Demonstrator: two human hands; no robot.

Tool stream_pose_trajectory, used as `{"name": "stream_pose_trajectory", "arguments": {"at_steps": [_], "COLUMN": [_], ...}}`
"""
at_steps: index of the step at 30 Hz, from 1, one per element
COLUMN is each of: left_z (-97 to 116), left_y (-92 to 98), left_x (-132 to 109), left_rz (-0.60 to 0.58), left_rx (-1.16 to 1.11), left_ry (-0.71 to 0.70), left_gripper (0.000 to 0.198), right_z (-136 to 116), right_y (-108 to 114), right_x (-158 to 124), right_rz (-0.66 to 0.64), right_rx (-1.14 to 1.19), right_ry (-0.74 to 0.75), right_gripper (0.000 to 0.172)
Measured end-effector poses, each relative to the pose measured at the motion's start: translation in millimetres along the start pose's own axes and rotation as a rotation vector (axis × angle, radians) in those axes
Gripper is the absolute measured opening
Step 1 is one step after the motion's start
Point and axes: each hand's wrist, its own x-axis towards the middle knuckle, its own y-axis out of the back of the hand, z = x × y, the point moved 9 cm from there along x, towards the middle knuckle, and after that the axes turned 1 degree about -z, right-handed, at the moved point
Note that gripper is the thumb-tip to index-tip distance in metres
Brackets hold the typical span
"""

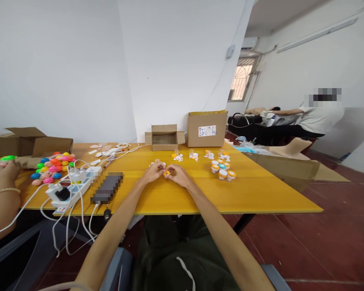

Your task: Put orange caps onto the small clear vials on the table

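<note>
Taking the small open carton (165, 147) at the back of the table (261, 194) as reference: far to its left, a co-worker's hand (7, 171) is beside a pile of coloured balls (54, 165); nearer me, left of the carton, lie a white power strip (89, 180) and a dark device (107, 188) (its face is blurred out). In front of the carton, my left hand (152, 173) has its fingertips at an orange piece (166, 173); whether they grip it, I cannot tell. My right hand (179, 176) is clamped on that piece. Small white parts (178, 157) lie just before the carton's right side. To its right stands a labelled box (206, 135), and nearer me, capped jars (222, 173) cluster.
</note>
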Motion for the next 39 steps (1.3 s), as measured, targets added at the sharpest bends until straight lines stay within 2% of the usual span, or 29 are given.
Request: {"name": "stream_pose_trajectory", "arguments": {"at_steps": [8, 13, 16, 20, 24, 29, 35, 39], "left_z": [6, 9, 11, 9, 9, 15, 17, 15], "left_y": [7.2, 3.8, -1.3, -10.2, -14.2, -14.4, -11.7, -12.3], "left_x": [1, 0, 0, -2, -5, -6, -5, -5], "left_rz": [0.081, 0.073, 0.027, -0.056, -0.089, -0.090, -0.036, -0.045], "left_rx": [0.020, 0.088, 0.136, 0.206, 0.279, 0.341, 0.392, 0.423], "left_ry": [-0.037, -0.067, -0.073, -0.083, -0.109, -0.149, -0.167, -0.156], "left_gripper": [0.012, 0.010, 0.008, 0.008, 0.011, 0.017, 0.027, 0.031], "right_z": [20, 43, 50, 54, 52, 53, 59, 63], "right_y": [11, 19, 20, 17, 17, 16, 10, 8], "right_x": [7, 6, 4, 4, 5, 6, 8, 8], "right_rz": [0.113, 0.165, 0.169, 0.145, 0.136, 0.135, 0.134, 0.145], "right_rx": [0.170, 0.199, 0.203, 0.198, 0.146, 0.145, 0.240, 0.300], "right_ry": [-0.073, -0.177, -0.207, -0.214, -0.175, -0.170, -0.185, -0.198], "right_gripper": [0.024, 0.027, 0.026, 0.023, 0.019, 0.018, 0.023, 0.027]}}
